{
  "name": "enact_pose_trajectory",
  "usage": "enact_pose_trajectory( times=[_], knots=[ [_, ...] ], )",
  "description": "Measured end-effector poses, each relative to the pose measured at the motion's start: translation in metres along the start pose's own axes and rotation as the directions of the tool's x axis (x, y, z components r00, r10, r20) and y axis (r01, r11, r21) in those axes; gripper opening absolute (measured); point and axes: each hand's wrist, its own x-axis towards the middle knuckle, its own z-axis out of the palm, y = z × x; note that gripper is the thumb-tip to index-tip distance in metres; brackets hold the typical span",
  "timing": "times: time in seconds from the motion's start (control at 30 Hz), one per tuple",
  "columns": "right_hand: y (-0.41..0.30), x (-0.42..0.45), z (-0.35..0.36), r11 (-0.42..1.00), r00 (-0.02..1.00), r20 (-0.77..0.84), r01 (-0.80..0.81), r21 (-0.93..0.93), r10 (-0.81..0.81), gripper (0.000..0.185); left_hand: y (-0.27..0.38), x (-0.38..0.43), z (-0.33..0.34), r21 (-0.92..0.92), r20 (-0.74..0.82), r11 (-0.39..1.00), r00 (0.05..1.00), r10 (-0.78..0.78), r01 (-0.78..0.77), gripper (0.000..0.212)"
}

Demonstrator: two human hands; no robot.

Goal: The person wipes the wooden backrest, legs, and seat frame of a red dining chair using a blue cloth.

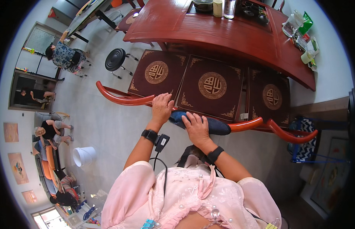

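Before me runs the curved, red lacquered back rail (pixel 125 100) of a wooden chair. My left hand (pixel 163 107) rests on this rail, its fingers stretched out with nothing seen in them. Close by, my right hand (pixel 197 127) lies over a dark blue fabric pad (pixel 217 126) that covers the middle of the rail, fingers bent down onto it. Their undersides and the far side of the pad are hidden. Beyond the rail is a dark brown seat cushion (pixel 191 98) with gold corner patterns and a round gold emblem.
A red wooden table (pixel 223 31) stands behind the chairs, with a clear bottle (pixel 229 10) on it. Left are a black round stool (pixel 115 59), a white bucket (pixel 84 156) and a seated person (pixel 50 130). Another chair's red armrest (pixel 292 136) curves at right.
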Motion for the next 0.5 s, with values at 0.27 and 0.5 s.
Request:
enact_pose_trajectory(
  times=[0.27, 0.5],
  knots=[
    [0.018, -0.012, -0.021, 0.99, 0.996, 0.004, -0.089, 0.108, 0.09, 0.053, -0.011, 0.002, 0.021, -0.017, 0.033, 0.998, 0.998, 0.054, -0.054, 0.044],
    [0.079, -0.102, -0.053, 0.872, 0.868, -0.241, -0.473, -0.127, 0.435, 0.054, -0.029, 0.002, 0.026, -0.226, 0.091, 0.965, 0.984, 0.156, -0.132, 0.059]
  ],
)
